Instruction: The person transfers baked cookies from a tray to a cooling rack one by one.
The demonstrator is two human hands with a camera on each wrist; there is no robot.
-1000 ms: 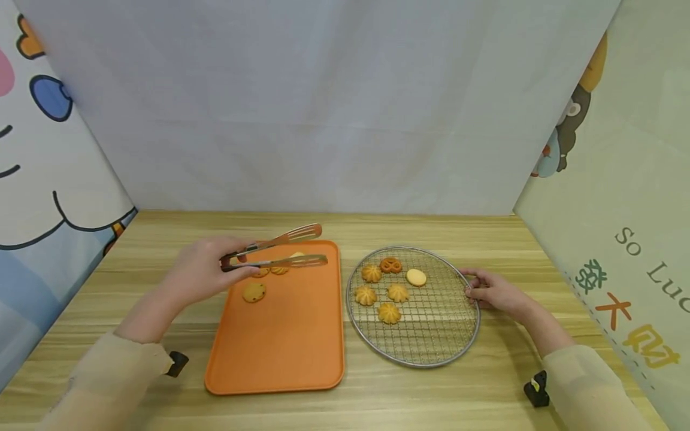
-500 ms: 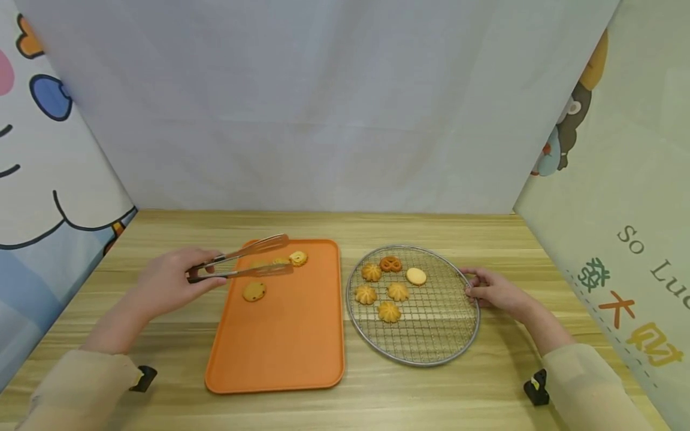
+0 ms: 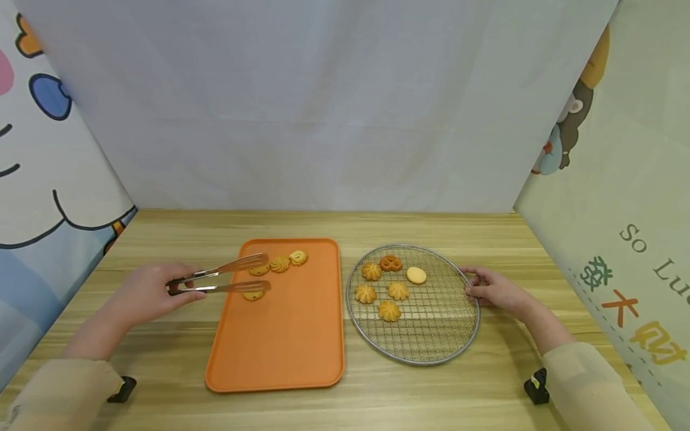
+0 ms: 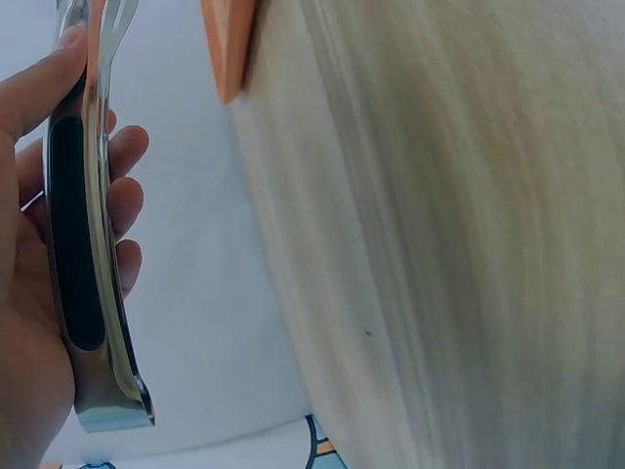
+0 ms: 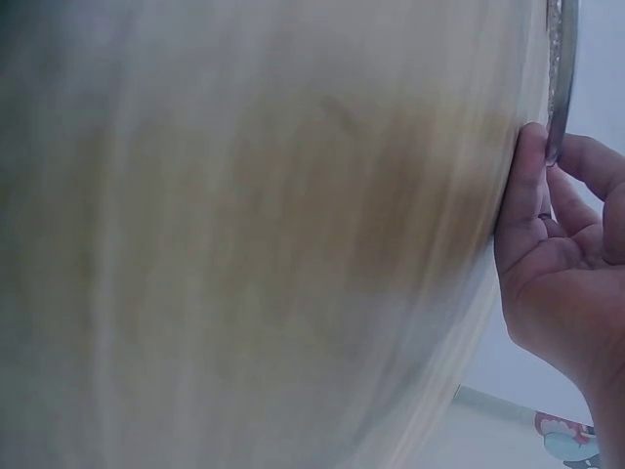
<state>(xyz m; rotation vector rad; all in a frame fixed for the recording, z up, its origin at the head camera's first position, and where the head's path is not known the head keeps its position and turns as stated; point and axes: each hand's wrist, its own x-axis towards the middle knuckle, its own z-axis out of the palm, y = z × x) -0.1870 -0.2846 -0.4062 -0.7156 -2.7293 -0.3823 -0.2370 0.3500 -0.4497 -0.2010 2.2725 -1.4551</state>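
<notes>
My left hand grips metal tongs with dark handle inlays, seen close up in the left wrist view. Their slotted tips are spread apart over the left part of an orange tray. One tip overlaps a chocolate-chip cookie; the other overlaps a second chip cookie behind it. A swirled cookie and a ring-shaped cookie lie along the tray's back. At the right, my right hand pinches the rim of a round wire mesh rack between thumb and fingers.
On the rack lie several star-shaped cookies, a pretzel and a pale oval cookie. Tray and rack stand side by side on a wooden table. A pale curtain hangs behind, with printed panels at both sides.
My left hand has drawn the tongs left and toward me, from the tray's back middle to its left edge. The tips hold no cookie. The right hand stays on the rack's rim.
</notes>
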